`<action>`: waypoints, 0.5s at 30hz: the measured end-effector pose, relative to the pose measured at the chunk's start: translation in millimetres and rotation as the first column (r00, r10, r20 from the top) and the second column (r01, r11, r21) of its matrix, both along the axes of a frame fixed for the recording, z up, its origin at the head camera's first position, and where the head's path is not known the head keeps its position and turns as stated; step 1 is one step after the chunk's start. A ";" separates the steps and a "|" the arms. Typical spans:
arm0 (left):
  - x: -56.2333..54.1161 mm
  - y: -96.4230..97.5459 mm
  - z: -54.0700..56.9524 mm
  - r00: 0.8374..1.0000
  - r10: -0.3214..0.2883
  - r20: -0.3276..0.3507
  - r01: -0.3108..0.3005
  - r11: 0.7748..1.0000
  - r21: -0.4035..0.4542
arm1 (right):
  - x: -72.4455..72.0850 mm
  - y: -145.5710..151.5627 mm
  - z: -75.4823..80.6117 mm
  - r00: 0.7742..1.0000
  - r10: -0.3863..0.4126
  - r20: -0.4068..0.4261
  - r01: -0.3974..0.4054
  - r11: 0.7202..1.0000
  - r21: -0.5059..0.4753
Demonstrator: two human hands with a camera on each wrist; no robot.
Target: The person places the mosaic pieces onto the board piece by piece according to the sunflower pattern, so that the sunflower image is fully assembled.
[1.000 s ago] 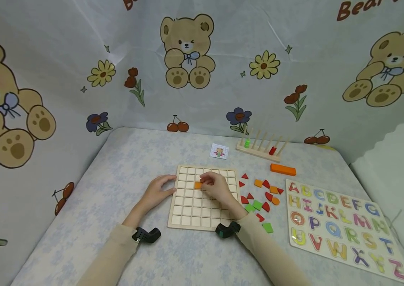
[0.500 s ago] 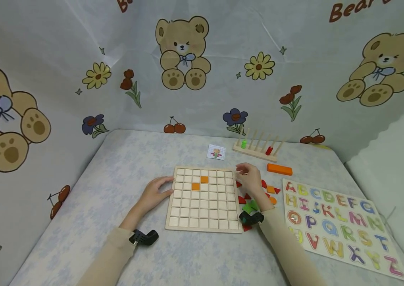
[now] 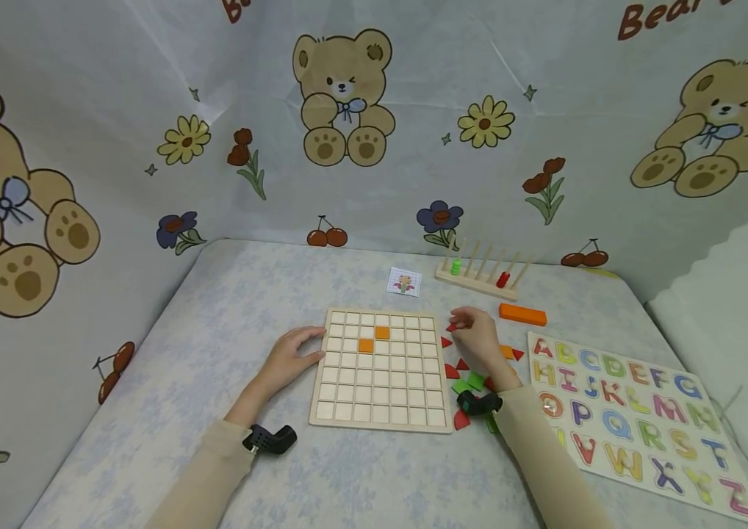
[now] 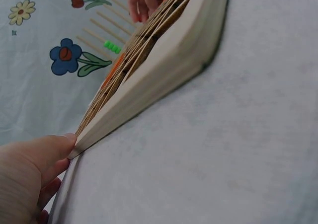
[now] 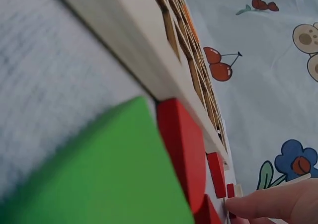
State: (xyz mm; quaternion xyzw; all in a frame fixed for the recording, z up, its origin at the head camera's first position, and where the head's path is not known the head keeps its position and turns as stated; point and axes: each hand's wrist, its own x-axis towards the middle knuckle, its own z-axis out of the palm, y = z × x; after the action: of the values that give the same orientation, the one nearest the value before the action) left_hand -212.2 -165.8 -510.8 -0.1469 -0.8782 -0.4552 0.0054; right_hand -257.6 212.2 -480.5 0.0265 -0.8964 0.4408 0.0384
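Observation:
A wooden grid board [image 3: 380, 427] lies on the table, with two orange squares [image 3: 366, 345] set in its upper cells. My left hand [image 3: 286, 360] rests against the board's left edge with thumb and forefinger spread; in the left wrist view its thumb [image 4: 54, 147] touches the rim. Right of the board, my right hand [image 3: 478, 339] reaches down among loose pieces. Its fingertips are right at a small red triangle [image 3: 451, 328]; I cannot tell whether they pinch it. In the right wrist view, a green piece [image 5: 104, 174] and a red piece [image 5: 181, 144] lie nearby.
A pattern card [image 3: 403, 282] lies behind the board. To its right are a wooden peg rack [image 3: 480, 283] with green and red beads and an orange block [image 3: 522, 314]. An alphabet puzzle board [image 3: 539, 448] fills the right side. The right forearm covers several loose pieces.
My right hand has left the grid, where a second orange square now shows, and moved right to the loose pieces. The left hand stays at the board's edge.

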 end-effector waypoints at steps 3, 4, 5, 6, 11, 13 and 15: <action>0.4 -0.8 0.3 1.000 0.002 0.001 -0.002 1.000 -0.001 | 2.9 -8.2 5.6 1.000 0.008 0.015 -0.008 0.999 -0.031; 0.5 -1.1 0.3 1.000 0.002 0.001 -0.002 1.000 -0.001 | 3.5 -12.9 7.9 1.000 0.021 0.017 -0.020 0.999 -0.044; 0.6 -1.4 0.4 1.000 0.004 0.001 -0.004 1.000 -0.002 | 4.2 -18.6 10.2 0.999 0.038 0.019 -0.036 0.997 -0.063; 0.8 -1.8 0.4 1.000 0.007 -0.001 -0.007 1.000 -0.003 | 4.6 -24.8 12.4 0.998 0.069 0.016 -0.067 0.995 -0.080; 0.5 -2.1 -0.5 1.000 0.009 -0.006 -0.009 1.000 -0.003 | 3.7 -56.3 13.8 0.972 0.237 -0.007 -0.236 0.965 -0.115; 0.3 -1.5 -0.8 1.000 0.005 -0.008 -0.005 1.000 -0.001 | 3.1 -66.3 11.8 0.962 0.274 0.002 -0.272 0.957 -0.096; 0.1 -0.6 -0.6 1.000 0.000 -0.008 0.000 1.000 -0.004 | 2.7 -73.4 9.8 0.957 0.290 0.013 -0.289 0.955 -0.069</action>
State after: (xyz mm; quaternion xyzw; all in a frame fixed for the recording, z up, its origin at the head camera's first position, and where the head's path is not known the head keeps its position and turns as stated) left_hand -212.1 -166.4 -511.5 -0.1486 -0.8791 -0.4529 0.0088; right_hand -254.9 138.8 -470.7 0.1511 -0.8681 0.4715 -0.0360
